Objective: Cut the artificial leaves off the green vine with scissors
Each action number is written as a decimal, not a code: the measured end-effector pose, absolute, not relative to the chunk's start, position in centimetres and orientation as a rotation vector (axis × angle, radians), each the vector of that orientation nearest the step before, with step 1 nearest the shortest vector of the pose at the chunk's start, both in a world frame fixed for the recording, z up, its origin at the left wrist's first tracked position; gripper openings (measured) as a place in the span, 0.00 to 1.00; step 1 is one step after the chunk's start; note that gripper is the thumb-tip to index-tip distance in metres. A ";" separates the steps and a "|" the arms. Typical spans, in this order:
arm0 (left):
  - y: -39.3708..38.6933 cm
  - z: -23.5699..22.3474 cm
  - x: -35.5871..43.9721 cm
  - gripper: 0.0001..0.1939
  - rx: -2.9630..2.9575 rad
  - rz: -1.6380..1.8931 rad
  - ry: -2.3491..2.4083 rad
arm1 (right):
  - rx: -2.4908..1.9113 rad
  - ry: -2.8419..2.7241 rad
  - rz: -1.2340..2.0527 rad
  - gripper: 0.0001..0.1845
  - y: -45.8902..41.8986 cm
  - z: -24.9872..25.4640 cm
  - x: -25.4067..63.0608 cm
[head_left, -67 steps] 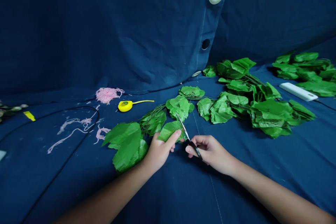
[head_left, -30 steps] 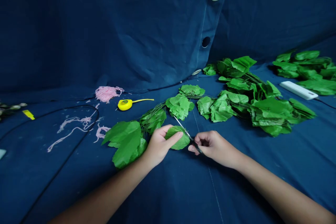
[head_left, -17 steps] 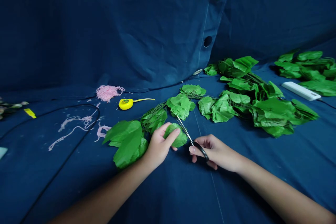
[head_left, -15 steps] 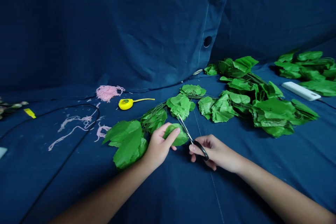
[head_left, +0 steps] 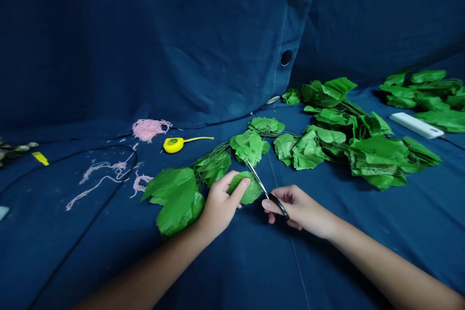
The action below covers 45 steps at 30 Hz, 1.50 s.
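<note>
A green artificial leaf (head_left: pixel 250 191) is pinched in my left hand (head_left: pixel 223 201), thumb lying on top of it. My right hand (head_left: pixel 290 206) is closed on the black handles of a pair of scissors (head_left: pixel 258 181), whose metal blades point up and left along the leaf's right edge. Whether the blades touch the leaf I cannot tell. Beside my left wrist lie larger green leaves (head_left: pixel 176 196). Just beyond the hands sit a bunch of wired leaves (head_left: pixel 214 164) and a rounder leaf stack (head_left: pixel 247 145).
A big pile of green leaves (head_left: pixel 378 155) spreads to the right, near a white power strip (head_left: pixel 416 125). At left are pink yarn (head_left: pixel 149 129), a yellow tape measure (head_left: pixel 173 145), yarn scraps (head_left: pixel 105 172), a black cable (head_left: pixel 90 220) and a yellow tag (head_left: pixel 40 158). A blue curtain (head_left: pixel 218 48) hangs behind.
Very little differs. Both hands keep their grips, and the right fingers under the scissors have shifted slightly; the whole view has moved by a few pixels.
</note>
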<state>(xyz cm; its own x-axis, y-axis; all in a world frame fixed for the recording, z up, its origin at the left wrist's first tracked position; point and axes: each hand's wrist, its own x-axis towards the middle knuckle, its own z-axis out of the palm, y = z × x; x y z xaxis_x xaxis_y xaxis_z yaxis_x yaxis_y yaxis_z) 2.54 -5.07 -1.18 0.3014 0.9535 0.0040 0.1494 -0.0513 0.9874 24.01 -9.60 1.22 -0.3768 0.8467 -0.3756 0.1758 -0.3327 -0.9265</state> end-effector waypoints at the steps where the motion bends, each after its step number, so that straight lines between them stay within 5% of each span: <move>1: -5.1 -1.2 2.5 0.16 1.465 0.924 1.079 | -1.354 -1.406 1.737 0.30 -9.6 1.3 24.0; 26: -3.5 -2.1 2.3 0.08 1.502 1.113 0.951 | -1.674 -1.905 0.768 0.22 -10.0 0.3 24.0; 45: -3.9 -2.2 2.1 0.09 1.453 1.079 0.987 | -1.632 -1.894 0.855 0.23 -10.0 0.3 24.0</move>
